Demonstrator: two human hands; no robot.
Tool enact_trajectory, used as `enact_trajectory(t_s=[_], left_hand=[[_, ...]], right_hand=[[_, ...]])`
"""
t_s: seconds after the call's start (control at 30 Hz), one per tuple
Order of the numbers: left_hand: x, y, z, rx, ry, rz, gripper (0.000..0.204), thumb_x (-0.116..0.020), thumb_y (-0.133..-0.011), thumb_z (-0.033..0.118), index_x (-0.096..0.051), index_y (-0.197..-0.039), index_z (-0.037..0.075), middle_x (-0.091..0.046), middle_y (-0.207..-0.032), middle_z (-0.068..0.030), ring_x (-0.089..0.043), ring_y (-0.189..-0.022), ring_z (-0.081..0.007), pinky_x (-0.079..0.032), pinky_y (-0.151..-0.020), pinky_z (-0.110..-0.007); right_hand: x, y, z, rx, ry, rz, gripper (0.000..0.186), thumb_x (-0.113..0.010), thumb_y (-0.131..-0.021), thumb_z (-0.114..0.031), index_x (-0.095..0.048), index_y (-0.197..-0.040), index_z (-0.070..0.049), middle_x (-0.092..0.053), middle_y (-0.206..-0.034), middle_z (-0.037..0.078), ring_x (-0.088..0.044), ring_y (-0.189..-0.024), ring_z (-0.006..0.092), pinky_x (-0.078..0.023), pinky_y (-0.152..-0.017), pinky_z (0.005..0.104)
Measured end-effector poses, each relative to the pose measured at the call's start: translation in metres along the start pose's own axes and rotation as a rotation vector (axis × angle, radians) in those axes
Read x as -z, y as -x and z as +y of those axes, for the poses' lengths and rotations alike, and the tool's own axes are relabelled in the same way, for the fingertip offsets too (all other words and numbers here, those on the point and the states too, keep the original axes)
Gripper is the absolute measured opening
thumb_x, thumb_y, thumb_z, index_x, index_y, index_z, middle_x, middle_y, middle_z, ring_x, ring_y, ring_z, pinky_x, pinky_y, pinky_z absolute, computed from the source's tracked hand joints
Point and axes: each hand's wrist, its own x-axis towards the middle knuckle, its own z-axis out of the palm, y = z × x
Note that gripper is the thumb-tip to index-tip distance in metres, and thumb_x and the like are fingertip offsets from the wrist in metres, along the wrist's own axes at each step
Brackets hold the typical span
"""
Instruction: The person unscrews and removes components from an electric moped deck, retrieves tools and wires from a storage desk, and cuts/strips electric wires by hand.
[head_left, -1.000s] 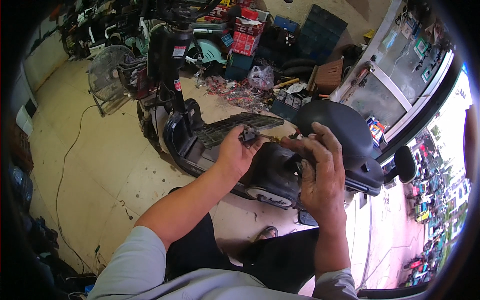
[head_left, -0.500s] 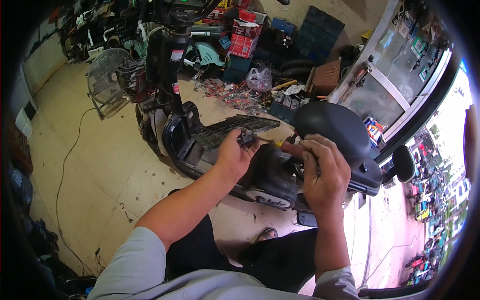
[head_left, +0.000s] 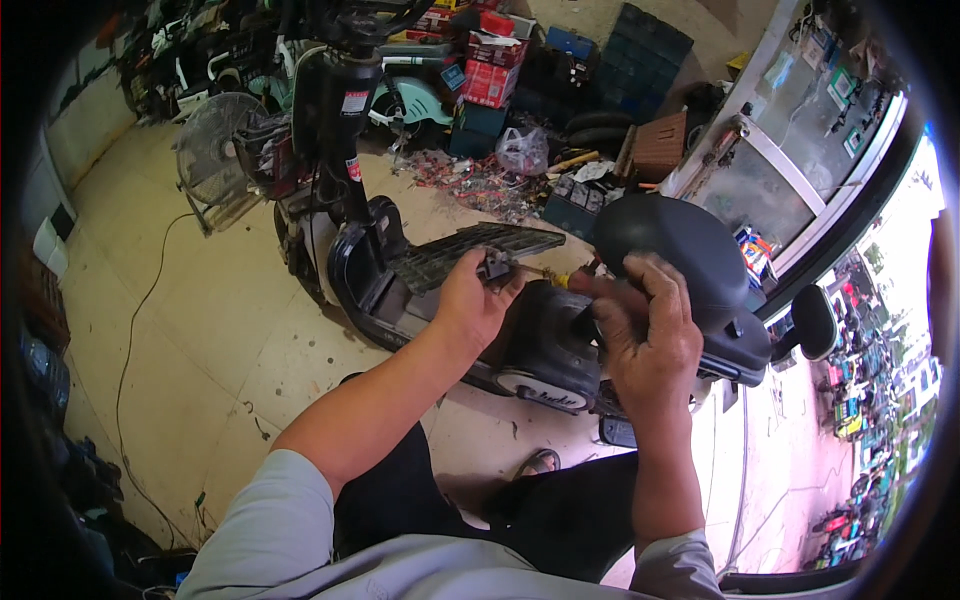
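My left hand [head_left: 470, 308] pinches a small dark part [head_left: 494, 266] between thumb and fingers, above the footboard of a black electric scooter [head_left: 540, 345]. From the right, the thin shaft of a screwdriver [head_left: 561, 280] with a yellow collar and a reddish handle points at this part. My right hand [head_left: 652, 330] is closed around the handle, with its fingertips raised on top. Whether the tip sits in a screw is too small to tell. Behind my left hand, a black ribbed panel [head_left: 500, 238] lies tilted over the footboard. The scooter's dark seat [head_left: 668, 250] is beyond my right hand.
A standing fan [head_left: 207, 150] is at the left, with a cable [head_left: 128, 365] trailing over the tiled floor. Loose wires and scraps [head_left: 465, 185], stacked red boxes [head_left: 490, 75] and dark batteries [head_left: 572, 205] lie behind. A glass door [head_left: 770, 165] stands at the right.
The fingers of my right hand have shifted and loosened round the screwdriver handle, the fingertips now higher. My left hand keeps its hold on the small part. The view has moved slightly.
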Motion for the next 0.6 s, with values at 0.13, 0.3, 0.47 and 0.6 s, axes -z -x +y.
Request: enact_trajectory(t_s=[0.13,0.3,0.47,0.6], left_hand=[[-0.003,0.008,0.002,0.005,0.048,0.008,0.022,-0.052,-0.106,0.020,-0.058,-0.111,0.000,-0.069,-0.104,-0.0149,-0.069,-0.093,-0.0293,-0.061,-0.085,-0.043],[0.001,0.003,0.002,0.012,0.013,-0.030,0.022,-0.052,-0.106,0.021,-0.060,-0.109,0.001,-0.069,-0.102,-0.0148,-0.069,-0.093,-0.0291,-0.061,-0.085,-0.043],[-0.004,0.005,-0.001,0.015,0.021,-0.053,0.026,-0.052,-0.106,0.024,-0.061,-0.110,0.000,-0.070,-0.104,-0.0150,-0.070,-0.095,-0.0295,-0.061,-0.087,-0.043],[-0.001,0.006,0.004,0.004,-0.005,-0.041,0.027,-0.053,-0.106,0.025,-0.062,-0.110,0.000,-0.071,-0.105,-0.0151,-0.070,-0.097,-0.0303,-0.061,-0.088,-0.044]], right_hand=[[-0.001,-0.004,-0.003,0.105,0.019,0.006,0.037,-0.072,-0.085,0.005,-0.060,-0.119,-0.002,-0.070,-0.118,0.019,-0.065,-0.112,0.0401,-0.052,-0.096,0.0456],[-0.002,0.002,-0.006,-0.085,-0.052,0.034,0.032,-0.072,-0.084,0.006,-0.064,-0.114,-0.002,-0.070,-0.112,0.018,-0.068,-0.102,0.0369,-0.055,-0.090,0.0406],[0.007,-0.002,0.002,0.099,0.029,-0.004,0.030,-0.072,-0.083,0.006,-0.066,-0.111,-0.001,-0.070,-0.112,0.017,-0.069,-0.099,0.0368,-0.056,-0.089,0.0398],[0.001,0.002,-0.013,-0.016,-0.136,0.065,0.025,-0.069,-0.088,0.006,-0.065,-0.112,0.000,-0.068,-0.116,0.018,-0.068,-0.103,0.0378,-0.056,-0.084,0.0391]])
